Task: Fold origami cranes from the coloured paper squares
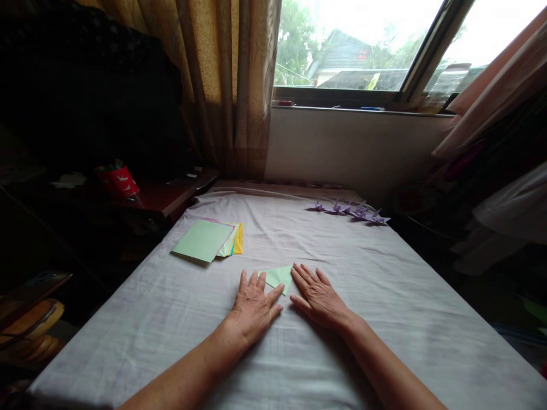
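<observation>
While left hand (255, 304), right hand (318, 296) lie flat; folded green paper (280, 277) between.

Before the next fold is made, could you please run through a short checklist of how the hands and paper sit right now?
1. Left hand flat on the cloth, fingertips at the folded green paper: ok.
2. Right hand flat beside the paper's right edge: ok.
3. Paper lying flat on the white cloth: ok.
4. Paper's edges lined up: cannot tell, the hands partly cover it.
5. Stack of coloured sheets apart from the hands: ok.
6. Purple paper cranes away from the hands: ok.
</observation>
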`<state>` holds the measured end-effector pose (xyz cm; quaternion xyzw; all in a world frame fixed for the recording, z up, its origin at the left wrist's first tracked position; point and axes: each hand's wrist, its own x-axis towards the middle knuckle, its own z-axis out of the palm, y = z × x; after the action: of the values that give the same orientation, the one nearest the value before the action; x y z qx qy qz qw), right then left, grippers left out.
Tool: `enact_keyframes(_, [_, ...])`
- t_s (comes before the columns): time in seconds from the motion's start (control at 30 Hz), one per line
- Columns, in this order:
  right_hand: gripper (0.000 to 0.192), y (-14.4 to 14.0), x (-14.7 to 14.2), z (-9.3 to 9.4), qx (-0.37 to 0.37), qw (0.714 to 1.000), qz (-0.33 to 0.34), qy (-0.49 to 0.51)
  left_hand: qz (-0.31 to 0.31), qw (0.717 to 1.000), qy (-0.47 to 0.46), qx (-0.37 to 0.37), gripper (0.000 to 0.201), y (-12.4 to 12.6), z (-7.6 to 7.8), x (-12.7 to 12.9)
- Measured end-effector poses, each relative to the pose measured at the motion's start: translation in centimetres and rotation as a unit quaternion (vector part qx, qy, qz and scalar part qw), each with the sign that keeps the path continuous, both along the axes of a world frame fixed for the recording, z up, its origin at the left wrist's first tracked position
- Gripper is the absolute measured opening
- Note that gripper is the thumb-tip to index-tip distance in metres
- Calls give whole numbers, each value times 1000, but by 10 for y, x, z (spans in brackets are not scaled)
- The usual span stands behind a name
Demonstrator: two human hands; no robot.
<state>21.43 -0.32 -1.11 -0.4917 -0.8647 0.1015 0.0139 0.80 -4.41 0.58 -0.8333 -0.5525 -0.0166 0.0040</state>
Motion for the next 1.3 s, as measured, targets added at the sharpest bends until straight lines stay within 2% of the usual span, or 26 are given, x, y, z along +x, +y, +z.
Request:
enact_keyframes(0.17, [63, 3, -2, 5, -8, 999, -37, -11, 0, 1000, 5, -11, 45, 2, 10, 2])
enact_keyframes(0.3, [61, -3, -7, 9, -3, 999, -50, -6, 1, 1000, 9, -5, 45, 3, 12, 5])
enact_keyframes(0.5, [53, -9, -3, 9, -19, 999, 42, 19, -31, 999, -8, -10, 51, -1, 9, 11])
enact_keyframes(0.57, [54, -6, 1, 10, -31, 998, 46, 18, -39, 999, -16, -12, 49, -3, 8, 11])
enact_keyframes(0.8, [57, 11, 7, 12, -25, 999, -33, -9, -36, 999, -14, -12, 47, -3, 5, 5])
enact_keyframes(1.03, [53, 5, -1, 8, 16, 997, -70, 1, -30, 999, -35, 0, 48, -3, 3, 6])
enact_keyframes(1.1, [49, 1, -5, 8, 42, 997, -60, 11, -34, 999, -41, 2, 47, -1, 5, 6])
enact_keyframes(1.17, [48, -3, -9, 8, 58, 998, -21, 30, -45, 998, -45, 3, 44, 2, 9, 4])
enact_keyframes(1.23, [47, -5, -13, 6, 45, 998, 20, 44, -58, 997, -46, 2, 39, 7, 13, 2])
enact_keyframes(1.3, [49, -7, -16, 3, 28, 998, 24, 56, -79, 996, -45, -3, 33, 12, 16, -2])
